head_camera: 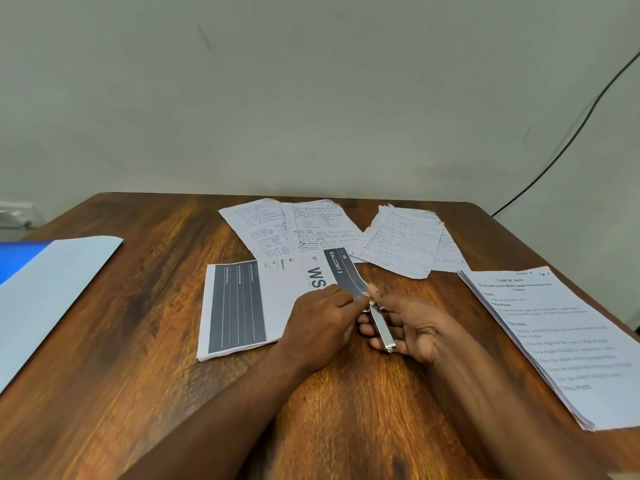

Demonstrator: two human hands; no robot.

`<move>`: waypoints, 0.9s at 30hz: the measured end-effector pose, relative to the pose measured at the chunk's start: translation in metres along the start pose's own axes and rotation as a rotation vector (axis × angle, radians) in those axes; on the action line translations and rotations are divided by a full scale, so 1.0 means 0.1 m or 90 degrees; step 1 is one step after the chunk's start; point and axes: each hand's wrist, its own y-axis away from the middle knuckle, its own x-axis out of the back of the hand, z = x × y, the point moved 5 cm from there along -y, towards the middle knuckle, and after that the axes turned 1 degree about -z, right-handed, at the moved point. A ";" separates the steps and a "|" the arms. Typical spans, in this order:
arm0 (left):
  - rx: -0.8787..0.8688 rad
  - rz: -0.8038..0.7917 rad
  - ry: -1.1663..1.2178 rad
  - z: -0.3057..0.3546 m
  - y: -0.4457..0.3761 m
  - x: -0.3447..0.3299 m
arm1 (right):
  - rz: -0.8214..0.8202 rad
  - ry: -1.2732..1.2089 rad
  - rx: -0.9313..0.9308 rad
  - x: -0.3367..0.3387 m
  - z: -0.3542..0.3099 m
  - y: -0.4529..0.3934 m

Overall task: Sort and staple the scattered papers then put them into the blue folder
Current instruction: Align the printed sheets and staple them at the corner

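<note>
Your left hand (320, 315) and your right hand (412, 327) are both bare, with no rings, no watch and no gloves, and your forearms carry no sleeves.

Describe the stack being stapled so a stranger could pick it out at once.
On the wooden table, look at the middle, just ahead of the two hands. The printed stack lies there, its corner pinched by the left hand at the stapler. Unlike the handwritten sheets behind it, it bears dark panels and "BALCONY 2".

Printed sheet stack (273, 299) mid-frame: "BALCONY 2", "2B", big "WS". Typed stack (554, 341) at right: heading "TASK ID", rest blurred. Handwritten pages (311, 230): illegible.
</note>
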 end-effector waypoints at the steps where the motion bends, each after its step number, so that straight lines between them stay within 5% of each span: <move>1: 0.006 0.001 0.006 0.00 0.00 0.00 | 0.000 -0.001 -0.001 0.00 0.00 0.00; 27: -0.029 0.008 -0.034 0.08 -0.01 0.06 | 0.049 -0.015 0.011 0.01 0.03 -0.02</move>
